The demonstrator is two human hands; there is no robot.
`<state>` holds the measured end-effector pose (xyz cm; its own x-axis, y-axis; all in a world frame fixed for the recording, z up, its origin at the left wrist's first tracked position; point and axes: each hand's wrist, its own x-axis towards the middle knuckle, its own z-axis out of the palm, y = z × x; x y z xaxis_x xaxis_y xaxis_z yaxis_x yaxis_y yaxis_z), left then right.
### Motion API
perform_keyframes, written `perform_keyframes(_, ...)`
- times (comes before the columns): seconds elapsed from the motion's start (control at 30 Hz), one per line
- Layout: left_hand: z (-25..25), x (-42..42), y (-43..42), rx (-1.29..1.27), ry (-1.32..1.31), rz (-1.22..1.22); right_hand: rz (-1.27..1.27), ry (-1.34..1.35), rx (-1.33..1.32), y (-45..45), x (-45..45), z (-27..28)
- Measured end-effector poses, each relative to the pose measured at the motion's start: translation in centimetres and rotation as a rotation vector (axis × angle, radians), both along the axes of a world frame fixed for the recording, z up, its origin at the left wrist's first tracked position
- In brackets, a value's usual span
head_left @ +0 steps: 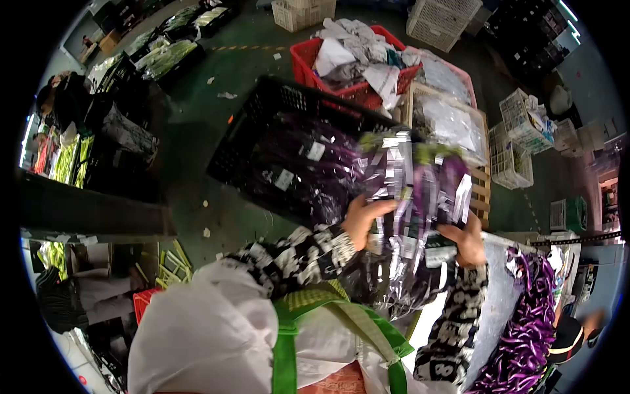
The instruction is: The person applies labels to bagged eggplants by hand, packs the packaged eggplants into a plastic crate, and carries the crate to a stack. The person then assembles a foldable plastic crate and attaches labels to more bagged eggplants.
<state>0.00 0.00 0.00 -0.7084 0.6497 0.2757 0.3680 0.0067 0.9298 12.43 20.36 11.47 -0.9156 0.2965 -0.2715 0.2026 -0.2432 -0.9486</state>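
Observation:
Between my two hands are clear plastic bags of long purple eggplants (pixel 410 190), somewhat blurred, with pale green ends uppermost. My left hand (pixel 362 222) grips the left side, its thumb lying across the plastic. Around the right side closes my right hand (pixel 467 243), near a label. Just left of the bags is a black crate (pixel 233 154) holding more bagged eggplants (pixel 302 164) with white labels. The held bags overlap the crate's right end, and their undersides are hidden.
Behind the crate stands a red basket (pixel 303 65) of crumpled plastic. Pale crates (pixel 482 125) of clear plastic sit to its right. Loose eggplants (pixel 525 322) are heaped on a metal table (pixel 495 295) at lower right, near a person in a dark hat (pixel 566 338). White sacking (pixel 203 322) is below me.

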Motion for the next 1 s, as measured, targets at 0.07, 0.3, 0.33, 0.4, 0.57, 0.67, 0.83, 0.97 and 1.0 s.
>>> perform_keyframes(0.07,-2.5,-1.0,0.1,0.065,0.054,0.051,-0.076,-0.033,0.076,-0.4,-3.0,0.9)
perform_keyframes(0.3,2.2,-14.7,-4.6,0.739,-1.396,0.386,0.634,-0.352,0.524,-0.9,-28.9,-1.3)
perform_keyframes(0.33,1.1,-15.7,-5.0,0.716,-1.404,0.441,0.669,-0.385,0.569,-1.1,-31.2,-2.6)
perform_keyframes(0.4,-4.1,-17.5,-6.0,0.594,-1.371,0.755,0.467,-0.39,1.142,-1.2,-35.5,-13.0)
perform_keyframes(0.57,-10.4,-19.8,-8.6,0.029,-1.22,0.91,0.033,-0.214,1.506,-10.4,-33.2,-20.4)
perform_keyframes(0.67,-11.8,-20.4,-9.6,-0.364,-1.096,0.686,0.09,-0.271,1.468,-15.1,-27.2,-19.9)
perform_keyframes(0.83,-8.6,-20.4,-10.1,-1.014,-0.674,-0.135,0.145,-0.237,1.441,-16.0,-21.4,-19.3)
perform_keyframes(0.97,-5.9,-17.4,-8.1,-0.639,-0.855,-0.025,0.005,-0.327,1.371,-15.0,-19.8,-17.9)
perform_keyframes(1.0,-4.5,-17.4,-7.0,-0.571,-0.337,-0.074,-0.072,-0.349,1.357,-14.6,-19.7,-18.1)
